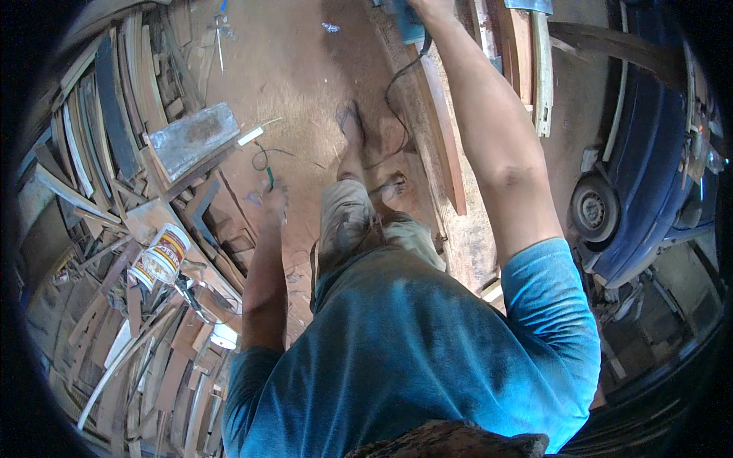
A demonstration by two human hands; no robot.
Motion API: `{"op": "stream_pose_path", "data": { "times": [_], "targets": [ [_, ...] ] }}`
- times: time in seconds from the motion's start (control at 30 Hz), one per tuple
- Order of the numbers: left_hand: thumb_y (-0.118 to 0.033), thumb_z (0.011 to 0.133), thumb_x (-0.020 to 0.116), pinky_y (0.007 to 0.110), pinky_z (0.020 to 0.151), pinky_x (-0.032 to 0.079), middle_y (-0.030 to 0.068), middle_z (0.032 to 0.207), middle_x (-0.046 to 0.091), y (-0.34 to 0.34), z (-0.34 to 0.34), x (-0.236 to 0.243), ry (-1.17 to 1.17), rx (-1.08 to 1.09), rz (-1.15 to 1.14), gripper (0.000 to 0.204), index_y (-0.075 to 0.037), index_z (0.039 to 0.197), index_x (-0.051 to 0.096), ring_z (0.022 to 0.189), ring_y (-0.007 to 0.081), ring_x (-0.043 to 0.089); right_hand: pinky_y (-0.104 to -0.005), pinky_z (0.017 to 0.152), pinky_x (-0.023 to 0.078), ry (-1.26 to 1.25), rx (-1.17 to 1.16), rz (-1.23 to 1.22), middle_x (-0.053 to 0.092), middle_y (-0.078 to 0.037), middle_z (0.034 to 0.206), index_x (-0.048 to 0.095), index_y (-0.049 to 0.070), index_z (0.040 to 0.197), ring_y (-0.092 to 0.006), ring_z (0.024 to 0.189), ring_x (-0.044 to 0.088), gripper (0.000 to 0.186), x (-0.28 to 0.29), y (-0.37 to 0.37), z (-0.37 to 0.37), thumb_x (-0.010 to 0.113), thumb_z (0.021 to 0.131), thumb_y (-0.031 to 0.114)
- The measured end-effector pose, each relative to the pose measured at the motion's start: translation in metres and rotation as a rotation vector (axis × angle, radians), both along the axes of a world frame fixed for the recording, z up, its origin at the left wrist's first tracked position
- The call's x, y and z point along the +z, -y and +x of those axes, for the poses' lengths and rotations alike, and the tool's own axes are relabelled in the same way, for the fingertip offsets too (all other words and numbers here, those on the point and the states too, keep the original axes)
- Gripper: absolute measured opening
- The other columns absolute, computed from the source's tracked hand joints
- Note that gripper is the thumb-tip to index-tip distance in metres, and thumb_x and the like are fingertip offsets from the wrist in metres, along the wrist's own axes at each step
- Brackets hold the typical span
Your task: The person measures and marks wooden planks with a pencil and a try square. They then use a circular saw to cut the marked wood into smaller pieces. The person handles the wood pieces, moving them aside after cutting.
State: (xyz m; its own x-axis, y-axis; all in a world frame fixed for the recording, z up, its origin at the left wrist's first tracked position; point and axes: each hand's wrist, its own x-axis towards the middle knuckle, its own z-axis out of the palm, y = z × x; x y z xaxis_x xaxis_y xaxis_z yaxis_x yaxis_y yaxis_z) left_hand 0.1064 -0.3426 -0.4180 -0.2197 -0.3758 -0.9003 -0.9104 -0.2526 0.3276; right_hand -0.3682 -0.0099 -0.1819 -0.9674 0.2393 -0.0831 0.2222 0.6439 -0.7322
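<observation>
At the top edge my right hand [432,7], partly cut off by the frame, is closed on a blue corded power tool [410,29]. The tool sits over a long wooden board [443,130], and a black cord [390,98] runs from it toward my legs. My left arm hangs at my side over the floor. Its hand [274,200] looks closed, though its fingers are blurred. A slim green piece [269,177] sticks out at that hand, and a thin looped wire [261,159] runs from there to a small white block [250,137] on the floor.
Piles of wood offcuts [137,69] fill the left side. Among them are a grey flat-topped block [195,139] and a white, yellow and brown bucket [162,256]. More boards [521,49] lie beyond my right arm. A dark blue car [649,160] stands at the right.
</observation>
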Motion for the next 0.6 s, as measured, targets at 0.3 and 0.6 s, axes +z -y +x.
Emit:
{"op": "stream_pose_path", "data": {
  "times": [0.3,0.6],
  "targets": [
    [-0.044,0.099,0.061,0.031,0.044,0.036,-0.0013,0.069,0.058,0.004,-0.035,0.031,-0.014,-0.144,-0.032,0.034,-0.011,0.098,0.067,0.050,0.0108,0.048,-0.0467,0.097,0.052,-0.189,0.172,-0.093,0.071,-0.030,0.107,0.074,0.004,0.119,-0.0461,0.114,0.065,0.065,0.033,-0.020,0.029,0.057,0.094,0.061],
    [-0.041,0.101,0.060,0.031,0.056,0.044,-0.0026,0.069,0.061,-0.125,-0.093,0.069,-0.232,-0.535,-0.038,0.034,-0.010,0.107,0.074,0.061,0.0092,0.055,-0.0350,0.083,0.053,0.361,-0.164,-0.271,0.077,-0.014,0.095,0.075,-0.001,0.113,-0.0188,0.089,0.068,0.050,0.063,-0.197,0.324,0.077,0.089,0.042]
  ]
}}
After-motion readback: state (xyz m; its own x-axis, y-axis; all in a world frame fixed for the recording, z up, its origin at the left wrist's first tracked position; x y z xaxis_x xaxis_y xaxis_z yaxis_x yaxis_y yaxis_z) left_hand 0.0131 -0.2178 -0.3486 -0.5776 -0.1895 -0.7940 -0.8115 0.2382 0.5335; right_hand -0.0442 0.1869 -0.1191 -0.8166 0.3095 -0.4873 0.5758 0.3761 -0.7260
